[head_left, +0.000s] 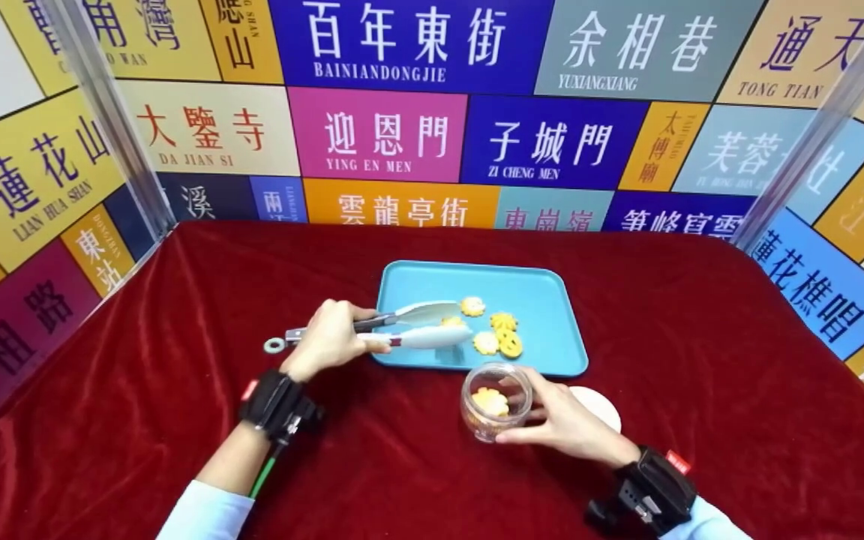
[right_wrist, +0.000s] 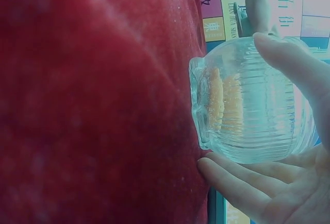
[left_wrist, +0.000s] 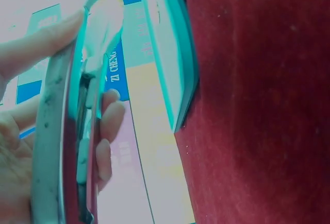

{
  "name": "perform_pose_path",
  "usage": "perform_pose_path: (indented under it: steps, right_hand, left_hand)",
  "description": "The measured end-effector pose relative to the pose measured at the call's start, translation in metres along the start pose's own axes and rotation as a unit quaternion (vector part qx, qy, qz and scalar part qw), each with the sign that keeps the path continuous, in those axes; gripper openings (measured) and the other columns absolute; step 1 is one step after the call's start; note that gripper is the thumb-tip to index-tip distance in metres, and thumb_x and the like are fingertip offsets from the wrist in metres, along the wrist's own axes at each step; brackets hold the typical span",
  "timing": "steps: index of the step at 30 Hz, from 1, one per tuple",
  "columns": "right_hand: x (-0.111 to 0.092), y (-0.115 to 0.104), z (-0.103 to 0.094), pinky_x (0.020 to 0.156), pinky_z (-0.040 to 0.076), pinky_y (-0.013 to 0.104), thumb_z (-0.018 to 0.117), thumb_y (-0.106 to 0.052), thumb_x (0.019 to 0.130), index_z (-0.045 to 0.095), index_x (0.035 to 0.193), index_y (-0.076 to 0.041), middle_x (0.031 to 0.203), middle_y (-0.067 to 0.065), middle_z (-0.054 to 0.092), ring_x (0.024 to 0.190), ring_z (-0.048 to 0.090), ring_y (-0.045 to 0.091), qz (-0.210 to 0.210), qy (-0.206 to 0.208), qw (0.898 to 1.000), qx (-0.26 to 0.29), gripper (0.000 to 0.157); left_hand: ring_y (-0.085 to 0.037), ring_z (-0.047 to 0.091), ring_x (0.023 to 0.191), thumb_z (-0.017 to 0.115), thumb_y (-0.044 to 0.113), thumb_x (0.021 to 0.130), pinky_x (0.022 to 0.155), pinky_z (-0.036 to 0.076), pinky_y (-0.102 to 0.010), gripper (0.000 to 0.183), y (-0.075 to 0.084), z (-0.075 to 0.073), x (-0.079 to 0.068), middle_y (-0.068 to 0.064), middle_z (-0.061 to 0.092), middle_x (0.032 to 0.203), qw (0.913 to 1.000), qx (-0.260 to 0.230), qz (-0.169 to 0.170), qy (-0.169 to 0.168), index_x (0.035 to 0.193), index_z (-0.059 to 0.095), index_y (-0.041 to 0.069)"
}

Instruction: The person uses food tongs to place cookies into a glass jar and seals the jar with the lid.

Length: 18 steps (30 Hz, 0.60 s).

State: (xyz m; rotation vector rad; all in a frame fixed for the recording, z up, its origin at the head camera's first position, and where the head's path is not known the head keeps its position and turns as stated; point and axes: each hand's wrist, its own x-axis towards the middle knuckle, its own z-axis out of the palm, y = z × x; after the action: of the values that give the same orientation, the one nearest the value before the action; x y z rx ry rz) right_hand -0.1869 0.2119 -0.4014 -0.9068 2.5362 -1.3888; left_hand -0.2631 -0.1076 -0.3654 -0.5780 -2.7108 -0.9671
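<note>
My left hand grips a pair of kitchen tongs, thumb on one arm and fingers on the other, as the left wrist view shows. The tongs' pale tips reach over the blue tray, spread apart, with a yellow cookie partly hidden between them. Several flower-shaped cookies lie on the tray just right of the tips. In front of the tray, my right hand holds a clear ribbed jar from its right side, thumb and fingers curved round it. Inside the open jar, cookies lie stacked at the bottom.
A white round disc, like a lid, lies on the red cloth behind my right hand and is partly covered by it. Beyond the table's far edge stands a wall of coloured street-name panels, with clear upright posts at both corners.
</note>
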Motion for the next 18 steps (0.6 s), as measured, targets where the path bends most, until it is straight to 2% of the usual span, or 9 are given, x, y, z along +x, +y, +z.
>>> perform_pose_path:
  steps: [9, 18]
  right_hand:
    - [0.0, 0.001, -0.001, 0.08, 0.053, 0.025, 0.077, -0.027, 0.076, 0.04, 0.133, -0.002, 0.121, 0.017, 0.058, 0.105, 0.061, 0.025, -0.008, 0.004, 1.0, -0.008, 0.072]
    - [0.0, 0.002, 0.0, 0.081, 0.052, 0.026, 0.077, -0.028, 0.076, 0.039, 0.134, -0.002, 0.123, 0.018, 0.056, 0.106, 0.061, 0.027, 0.001, 0.001, 1.0, -0.003, 0.073]
  left_hand:
    - [-0.028, 0.067, 0.08, 0.084, 0.019, 0.067, 0.074, 0.053, -0.038, 0.045, -0.007, -0.013, -0.006, -0.016, 0.071, 0.094, 0.9939, -0.071, 0.084, -0.008, 0.104, 0.071, -0.001]
    - [-0.022, 0.067, 0.084, 0.084, 0.019, 0.066, 0.075, 0.053, -0.034, 0.046, -0.006, -0.017, -0.011, -0.013, 0.072, 0.097, 0.989, -0.084, 0.119, -0.022, 0.106, 0.07, 0.001]
